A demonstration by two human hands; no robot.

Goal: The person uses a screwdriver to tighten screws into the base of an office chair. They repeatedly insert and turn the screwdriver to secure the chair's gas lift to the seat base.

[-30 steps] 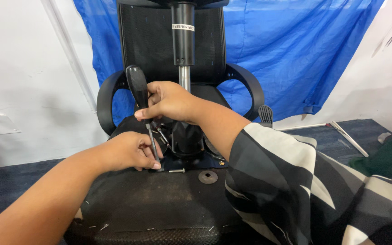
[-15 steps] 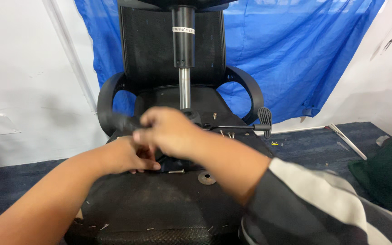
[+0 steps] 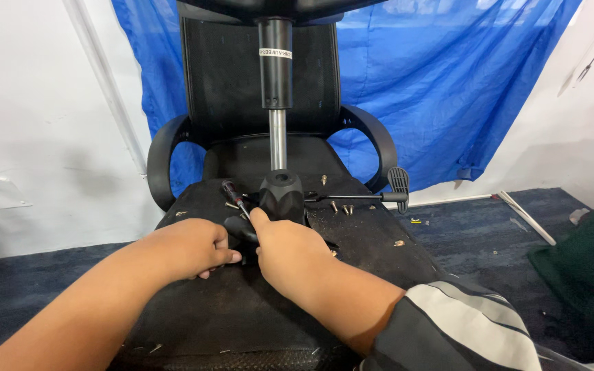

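Head view: screwdriver (image 3: 236, 203) lies just far of both hands on the upturned chair seat underside (image 3: 352, 233), shaft slanting far-left to near-right; right hand (image 3: 290, 255) closed around its black handle, left hand (image 3: 187, 247) curled shut beside, touching.

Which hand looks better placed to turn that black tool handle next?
Probably the right hand: it already grips the handle. The left hand rests beside it on the chair's underside.
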